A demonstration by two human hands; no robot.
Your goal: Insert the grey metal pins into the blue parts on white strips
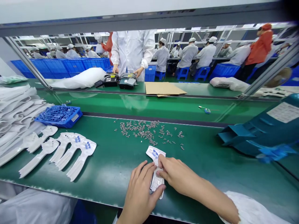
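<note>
A white plastic handle-shaped part [155, 154] with a small blue insert lies on the green table near the front edge. My left hand [140, 193] grips its lower end, thumb under it and fingers curled on top. My right hand [177, 174] presses on the part's middle with its fingers together. Just beyond the part lies a scatter of small silver screws [144, 129].
Several finished white parts [74, 149] with blue inserts lie at left, beside a pile of bare white parts [16, 115] and a blue tray [58, 115]. A teal bin [263, 130] stands at right. Across the belt a person in a white coat [132, 49] handles black devices.
</note>
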